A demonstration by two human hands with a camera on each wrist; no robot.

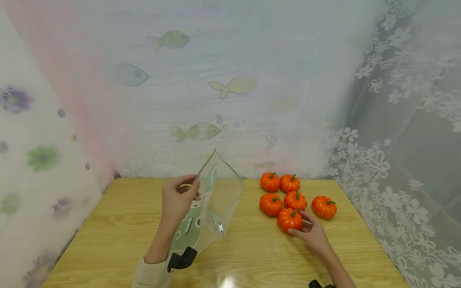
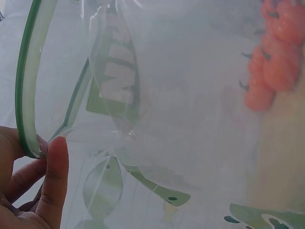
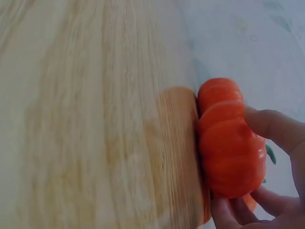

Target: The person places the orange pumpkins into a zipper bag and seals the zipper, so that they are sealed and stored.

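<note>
A clear plastic zip bag (image 1: pixel 225 192) with green print stands up from the table, its mouth spread apart at the top. My left hand (image 1: pixel 176 200) pinches the left side of that mouth between thumb and fingers. In the left wrist view, the green zip rim (image 2: pixel 21 81) runs up from the fingertips. My right hand (image 1: pixel 314 237) holds the nearest small orange pumpkin (image 1: pixel 288 220), thumb on one side and fingers on the other. The right wrist view shows this pumpkin (image 3: pixel 231 157) low against the wooden surface, its green stem partly hidden.
Several more small pumpkins (image 1: pixel 271 204) cluster just behind the held one, and another pumpkin (image 1: pixel 324 207) sits apart to the right. All lie on a light wooden table (image 1: pixel 122 224). A fish-patterned curtain (image 1: pixel 223 108) hangs along the table's back edge.
</note>
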